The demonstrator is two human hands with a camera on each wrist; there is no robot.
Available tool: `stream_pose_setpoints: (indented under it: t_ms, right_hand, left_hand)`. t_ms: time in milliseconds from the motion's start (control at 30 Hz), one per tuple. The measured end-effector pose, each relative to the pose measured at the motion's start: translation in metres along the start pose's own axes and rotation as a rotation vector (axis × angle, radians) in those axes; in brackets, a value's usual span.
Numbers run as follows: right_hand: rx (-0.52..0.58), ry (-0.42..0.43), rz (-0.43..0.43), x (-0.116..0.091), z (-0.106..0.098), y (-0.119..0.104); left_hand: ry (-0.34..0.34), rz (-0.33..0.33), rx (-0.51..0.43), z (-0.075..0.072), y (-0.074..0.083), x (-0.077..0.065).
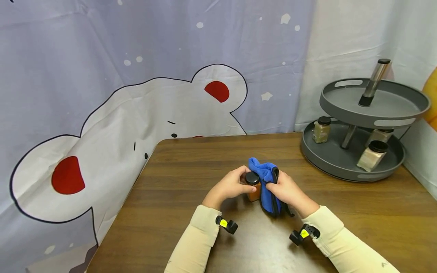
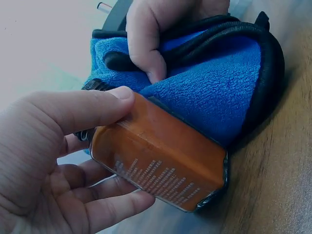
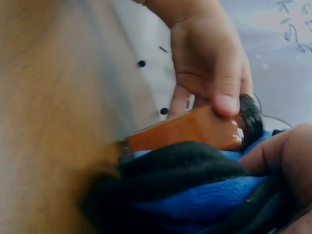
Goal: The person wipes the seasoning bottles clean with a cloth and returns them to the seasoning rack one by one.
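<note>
My left hand [image 1: 233, 184] grips a spice jar [image 2: 161, 151] near its black lid [image 1: 252, 178], thumb on one side and fingers on the other. Orange-brown contents fill the square jar, and small pale print covers one face. In my right hand [image 1: 287, 189] is a bunched blue cloth [image 1: 269, 189] with black edging, pinched under the thumb. The cloth lies against the jar's right side, as the left wrist view shows closely. Most of the right hand's fingers are hidden behind the cloth in the head view.
A grey two-tier turntable rack [image 1: 353, 176] stands at the table's back right. Its lower tier holds a jar with greenish contents [image 1: 321, 131], a tilted pale jar [image 1: 372, 156] and another jar [image 1: 380, 135] behind. A patterned curtain [image 1: 164, 110] hangs behind the wooden table [image 1: 191, 155].
</note>
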State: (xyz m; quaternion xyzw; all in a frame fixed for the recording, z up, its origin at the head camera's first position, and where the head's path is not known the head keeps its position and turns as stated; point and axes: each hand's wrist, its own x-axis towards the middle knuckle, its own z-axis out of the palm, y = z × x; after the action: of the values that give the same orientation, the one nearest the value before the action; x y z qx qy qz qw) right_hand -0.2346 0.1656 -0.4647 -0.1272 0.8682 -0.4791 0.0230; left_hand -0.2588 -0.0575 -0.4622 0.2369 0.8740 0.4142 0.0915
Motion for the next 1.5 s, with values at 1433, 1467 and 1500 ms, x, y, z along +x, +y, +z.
stream_pose_setpoints:
  t_ms: [1433, 1467, 1500]
  right_hand:
    - [0.003, 0.022, -0.028, -0.006, -0.009, -0.015]
    - [0.02, 0.03, -0.039, -0.006, -0.011, -0.017]
    - [0.03, 0.04, -0.045, -0.007, -0.013, -0.019]
  left_hand:
    - [-0.001, -0.043, 0.046, 0.0, 0.004, -0.001]
    - [-0.001, -0.044, 0.044, 0.0, 0.004, -0.001]
    - [-0.002, -0.045, 0.044, 0.0, 0.005, -0.001]
